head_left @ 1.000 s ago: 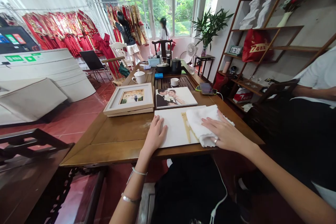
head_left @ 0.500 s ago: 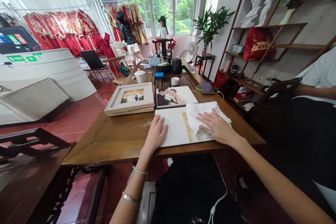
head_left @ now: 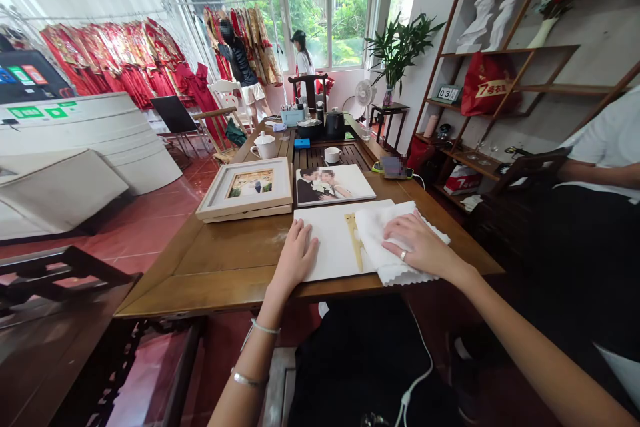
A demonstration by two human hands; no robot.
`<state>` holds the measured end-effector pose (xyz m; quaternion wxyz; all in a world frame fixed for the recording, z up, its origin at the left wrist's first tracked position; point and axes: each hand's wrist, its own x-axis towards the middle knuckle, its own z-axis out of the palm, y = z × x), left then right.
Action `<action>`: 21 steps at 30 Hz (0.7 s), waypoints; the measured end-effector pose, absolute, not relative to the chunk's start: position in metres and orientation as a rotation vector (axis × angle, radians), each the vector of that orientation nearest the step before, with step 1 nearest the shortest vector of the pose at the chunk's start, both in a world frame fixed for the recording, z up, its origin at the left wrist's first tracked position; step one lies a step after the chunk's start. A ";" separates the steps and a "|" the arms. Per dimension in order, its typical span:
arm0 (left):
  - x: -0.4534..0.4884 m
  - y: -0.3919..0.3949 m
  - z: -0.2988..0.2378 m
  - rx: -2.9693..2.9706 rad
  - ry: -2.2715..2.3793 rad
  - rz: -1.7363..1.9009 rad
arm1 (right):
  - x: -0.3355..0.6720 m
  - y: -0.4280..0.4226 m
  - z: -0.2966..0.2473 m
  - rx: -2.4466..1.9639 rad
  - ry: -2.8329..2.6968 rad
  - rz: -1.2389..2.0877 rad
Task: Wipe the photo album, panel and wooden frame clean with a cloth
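Note:
A white panel [head_left: 327, 240] with a gold-coloured strip [head_left: 355, 240] lies flat at the table's near edge. My left hand [head_left: 299, 252] rests on the panel's left edge, fingers stretched out and holding nothing. On the panel's right side lies a white cloth [head_left: 373, 230], bunched a little and hanging past the panel's near edge. My right hand [head_left: 417, 243], with a ring on one finger, presses on this cloth with its fingers bent over it. The panel's right end is hidden beneath the cloth and hand.
Behind the panel lies a couple's photo print [head_left: 335, 185]. Stacked picture frames [head_left: 210, 205] stand left of it. A lidded white cup [head_left: 264, 145], a small white bowl [head_left: 333, 155] and a phone [head_left: 395, 167] are farther back on the wooden table [head_left: 220, 260]. At right stands a person [head_left: 600, 153].
My right hand has shifted slightly right with the cloth, whose near edge now reaches lower over the panel. My left hand keeps its place on the panel.

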<state>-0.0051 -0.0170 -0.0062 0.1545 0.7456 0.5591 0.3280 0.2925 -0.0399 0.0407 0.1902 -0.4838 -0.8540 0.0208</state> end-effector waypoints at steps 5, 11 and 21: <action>-0.004 -0.018 -0.004 2.133 1.607 0.920 | 0.279 -0.011 0.033 -1.644 -2.298 -0.095; -0.004 -0.018 -0.005 2.124 1.612 0.915 | 0.286 0.025 0.031 -1.918 -2.212 0.057; -0.004 -0.017 -0.007 2.138 1.593 0.948 | 0.306 -0.020 0.026 -1.419 -2.434 -0.028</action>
